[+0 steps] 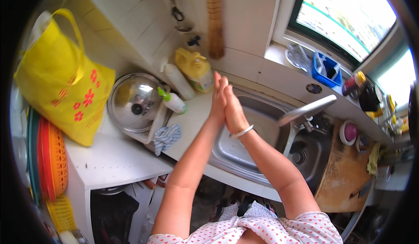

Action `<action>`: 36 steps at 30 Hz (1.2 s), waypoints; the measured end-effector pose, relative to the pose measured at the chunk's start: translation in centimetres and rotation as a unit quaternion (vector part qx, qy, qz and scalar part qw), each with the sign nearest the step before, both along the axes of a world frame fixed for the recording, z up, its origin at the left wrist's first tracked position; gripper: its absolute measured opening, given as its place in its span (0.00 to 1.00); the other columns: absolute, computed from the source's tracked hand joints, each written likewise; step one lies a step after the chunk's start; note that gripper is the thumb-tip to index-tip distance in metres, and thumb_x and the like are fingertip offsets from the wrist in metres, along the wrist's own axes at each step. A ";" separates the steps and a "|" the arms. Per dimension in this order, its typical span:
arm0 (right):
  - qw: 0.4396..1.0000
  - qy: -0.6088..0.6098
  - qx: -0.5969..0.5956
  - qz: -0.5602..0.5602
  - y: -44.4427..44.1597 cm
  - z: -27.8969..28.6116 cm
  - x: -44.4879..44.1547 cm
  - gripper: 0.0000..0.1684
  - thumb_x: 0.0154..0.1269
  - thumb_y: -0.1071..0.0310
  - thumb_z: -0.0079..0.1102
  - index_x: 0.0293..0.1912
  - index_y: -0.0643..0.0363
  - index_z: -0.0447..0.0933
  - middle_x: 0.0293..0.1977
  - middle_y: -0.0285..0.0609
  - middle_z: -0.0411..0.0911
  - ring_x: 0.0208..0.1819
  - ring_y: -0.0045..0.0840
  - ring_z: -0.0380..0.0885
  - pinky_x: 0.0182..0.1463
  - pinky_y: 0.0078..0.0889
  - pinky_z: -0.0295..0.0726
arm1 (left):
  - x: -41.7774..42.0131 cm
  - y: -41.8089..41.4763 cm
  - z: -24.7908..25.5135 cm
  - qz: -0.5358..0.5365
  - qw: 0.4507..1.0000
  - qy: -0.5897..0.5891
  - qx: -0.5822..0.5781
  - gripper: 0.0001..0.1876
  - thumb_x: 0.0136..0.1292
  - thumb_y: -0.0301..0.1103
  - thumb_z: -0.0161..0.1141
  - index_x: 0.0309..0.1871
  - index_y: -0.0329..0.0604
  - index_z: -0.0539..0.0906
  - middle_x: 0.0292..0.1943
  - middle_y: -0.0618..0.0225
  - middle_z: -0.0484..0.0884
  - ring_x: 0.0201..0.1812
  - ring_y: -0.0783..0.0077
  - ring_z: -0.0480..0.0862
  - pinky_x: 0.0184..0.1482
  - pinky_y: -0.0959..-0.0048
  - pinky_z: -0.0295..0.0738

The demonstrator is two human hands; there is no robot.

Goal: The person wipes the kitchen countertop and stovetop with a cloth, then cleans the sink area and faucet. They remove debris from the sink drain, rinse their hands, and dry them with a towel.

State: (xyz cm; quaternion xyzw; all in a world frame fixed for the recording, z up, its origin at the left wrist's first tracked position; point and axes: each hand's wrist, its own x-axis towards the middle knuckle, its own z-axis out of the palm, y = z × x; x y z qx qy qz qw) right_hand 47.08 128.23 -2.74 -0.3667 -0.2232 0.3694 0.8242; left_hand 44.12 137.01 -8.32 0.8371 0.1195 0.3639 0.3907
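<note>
My left hand and my right hand press flat together, palm to palm, with the fingers stretched out. No object shows between them, though the palms themselves are hidden. A silver bangle circles my right wrist. Both hands are over the left edge of a stainless steel sink basin. Beyond the fingertips stands a yellow plastic jug with a white bottle beside it. Left of my left hand is a white pump bottle with a green top, and a blue-and-white checked cloth lies nearer to me.
A faucet reaches over the divider between the basins. At the right is a wooden board with a knife. A glass lid leans on a dish rack at the left, near a yellow bag and colored plastic baskets.
</note>
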 end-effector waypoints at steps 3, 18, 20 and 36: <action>0.988 0.072 -0.124 -0.056 -5.0 -3.6 3.4 0.43 0.71 0.41 0.30 0.69 0.64 0.37 0.71 0.44 0.32 0.72 0.25 0.28 0.72 0.28 0.30 | -0.3 -9.0 4.9 -0.139 0.920 0.052 -0.361 0.31 0.73 0.48 0.32 0.70 0.36 0.47 0.72 0.59 0.46 0.72 0.66 0.47 0.71 0.71 0.41; 0.972 0.184 -0.142 -0.047 -15.4 -5.1 -2.8 0.17 0.57 0.64 0.62 0.44 0.60 0.73 0.41 0.37 0.73 0.45 0.20 0.72 0.49 0.24 0.70 | 0.8 -16.7 -4.3 0.048 0.979 0.060 -0.189 0.12 0.63 0.27 0.54 0.47 0.31 0.78 0.42 0.62 0.81 0.43 0.72 0.80 0.47 0.77 0.73; 0.939 0.243 -0.183 -0.159 -16.5 -3.8 -1.3 0.09 0.56 0.71 0.59 0.37 0.60 0.72 0.32 0.37 0.73 0.36 0.22 0.74 0.40 0.25 0.74 | 0.4 -19.2 -1.8 -0.087 0.846 0.140 -0.507 0.13 0.60 0.22 0.56 0.48 0.31 0.78 0.43 0.60 0.81 0.46 0.72 0.80 0.50 0.79 0.72; 0.908 -0.297 -0.272 -0.114 -19.8 -4.5 -3.5 0.18 0.49 0.80 0.50 0.44 0.71 0.70 0.49 0.58 0.71 0.55 0.42 0.68 0.63 0.36 0.63 | -0.7 -17.9 -0.2 -0.119 0.729 0.153 -0.656 0.14 0.59 0.33 0.61 0.44 0.35 0.75 0.26 0.64 0.77 0.32 0.68 0.78 0.36 0.72 0.77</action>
